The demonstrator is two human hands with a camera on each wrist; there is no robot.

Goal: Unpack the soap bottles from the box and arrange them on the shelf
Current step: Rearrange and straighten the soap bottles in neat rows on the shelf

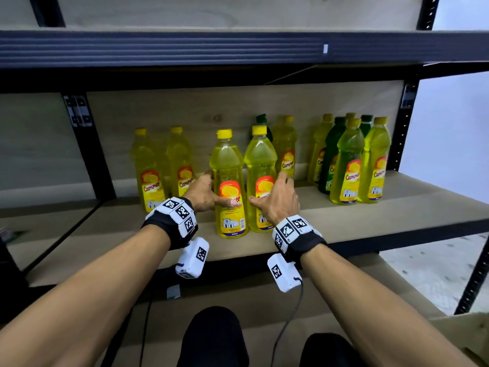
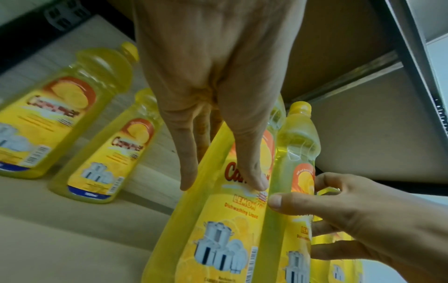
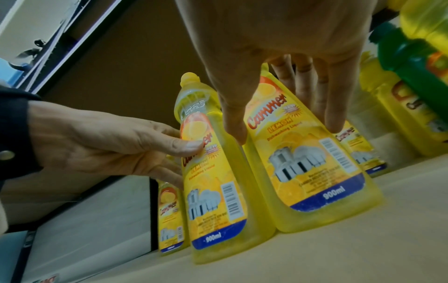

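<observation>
Placing step: left hand and right hand each gripping a tall clear-yellow plastic soap bottle / its twin upright on wooden shelf; next, let go w/o tipping, back to box.

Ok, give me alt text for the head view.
Left hand and right hand each hold an upright yellow soap bottle, left bottle and right bottle, side by side near the shelf front edge. More bottles stand behind.

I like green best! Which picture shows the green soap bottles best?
The head view: two green bottles stand upright among the yellow ones at the right of the shelf, with a green cap further left. The right wrist view catches only one blurred green bottle at its edge. The left wrist view shows none.
</observation>
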